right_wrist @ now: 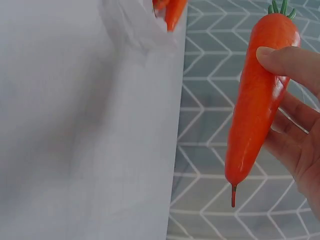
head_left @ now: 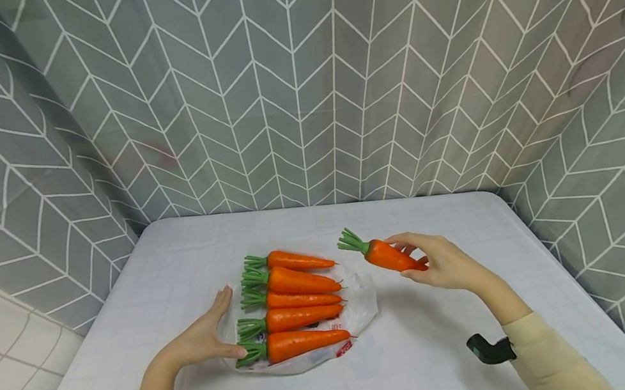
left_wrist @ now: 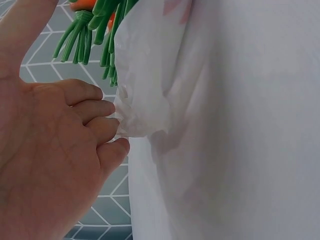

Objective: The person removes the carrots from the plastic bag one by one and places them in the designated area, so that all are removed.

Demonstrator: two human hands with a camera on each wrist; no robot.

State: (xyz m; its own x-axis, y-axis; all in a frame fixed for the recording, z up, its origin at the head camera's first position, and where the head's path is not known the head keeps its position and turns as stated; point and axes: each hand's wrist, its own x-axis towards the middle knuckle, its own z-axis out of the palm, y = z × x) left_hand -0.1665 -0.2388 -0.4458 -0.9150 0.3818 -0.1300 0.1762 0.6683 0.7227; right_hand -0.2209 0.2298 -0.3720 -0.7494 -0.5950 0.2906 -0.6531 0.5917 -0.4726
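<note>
My right hand [head_left: 442, 262] grips an orange carrot [head_left: 387, 255] with green stems, raised above the table to the right of a white plastic bag [head_left: 364, 302]. In the right wrist view, the thumb and fingers pinch the carrot [right_wrist: 257, 100] by its thicker part, its thin tip pointing down. Several carrots lie in a row on the flattened bag, stems to the left, among them the nearest carrot [head_left: 306, 343] and the farthest carrot [head_left: 297, 260]. At the bag's left edge, my left hand [head_left: 201, 337] rests with fingers spread, its thumb by the nearest carrot's stems. Its fingertips meet the bag [left_wrist: 145, 100].
A white cloth covers the table [head_left: 180, 255]. Grey curtains [head_left: 295, 94] with a white chevron pattern stand behind and beside it. Black mounts [head_left: 491, 349] sit on both wrists. Pale tiles [head_left: 2, 365] show at the lower left.
</note>
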